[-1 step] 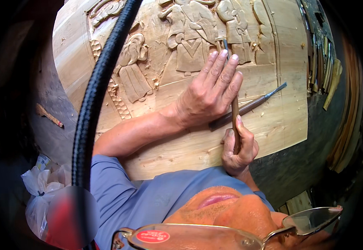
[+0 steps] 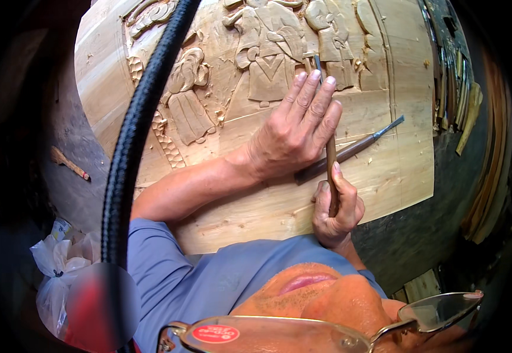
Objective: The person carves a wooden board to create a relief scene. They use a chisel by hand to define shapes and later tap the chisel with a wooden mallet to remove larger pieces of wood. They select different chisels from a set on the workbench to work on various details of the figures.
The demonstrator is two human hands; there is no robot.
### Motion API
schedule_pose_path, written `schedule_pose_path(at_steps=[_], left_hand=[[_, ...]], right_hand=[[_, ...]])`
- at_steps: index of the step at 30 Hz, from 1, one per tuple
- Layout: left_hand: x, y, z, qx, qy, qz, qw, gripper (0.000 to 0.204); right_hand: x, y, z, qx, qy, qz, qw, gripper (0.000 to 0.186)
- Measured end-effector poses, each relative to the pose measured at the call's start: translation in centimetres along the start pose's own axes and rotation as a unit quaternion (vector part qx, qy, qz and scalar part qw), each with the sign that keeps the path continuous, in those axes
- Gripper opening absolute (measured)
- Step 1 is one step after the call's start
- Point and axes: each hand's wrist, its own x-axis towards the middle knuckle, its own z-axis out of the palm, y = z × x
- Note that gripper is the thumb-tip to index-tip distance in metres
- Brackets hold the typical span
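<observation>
A pale wooden panel (image 2: 385, 173) with figures carved in relief lies before me. My right hand (image 2: 341, 215) is closed round the lower handle of a chisel (image 2: 331, 150), thumb along its side. Farther up, my left hand (image 2: 294, 126) lies over the same chisel, its fingers nearly straight and pressed against the shaft. The narrow metal tip points away from me, at the carved ground between the large robed figure (image 2: 271, 73) and a smaller figure (image 2: 333, 44). A second chisel (image 2: 359, 147) rests slantwise on the panel, partly hidden behind the held one.
Several carving tools (image 2: 456, 88) lie in a row beyond the panel's right edge. Wood shavings (image 2: 220, 116) dot the carving. A thick black braided cable (image 2: 135, 123) crosses the left side of the view. At lower left is a tied plastic bag (image 2: 59, 265); a short stick (image 2: 69, 163) lies above it.
</observation>
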Motion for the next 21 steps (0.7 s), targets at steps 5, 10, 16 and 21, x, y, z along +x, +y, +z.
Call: schedule_pose_path(at_steps=[5,10,16,21], left_hand=[[0.0,0.1,-0.1,-0.009,0.004,-0.01,1.0,0.042],[0.1,-0.2,-0.1,0.006,0.006,0.007,1.0,0.044],[0.0,0.0,-0.1,0.009,0.003,0.003,1.0,0.044],[1.3,-0.3,-0.5,0.001,-0.023,-0.028,0.999,0.047]], right_hand=[[1.1,-0.5,-0.4,-0.04,-0.006,-0.039,0.998,0.044],[0.9,-0.6,-0.9,-0.014,-0.012,-0.013,1.0,0.043],[0.5,-0.3,-0.4,0.001,-0.01,0.003,1.0,0.044],[1.8,-0.4,0.2,0.016,-0.005,0.032,0.999,0.044]])
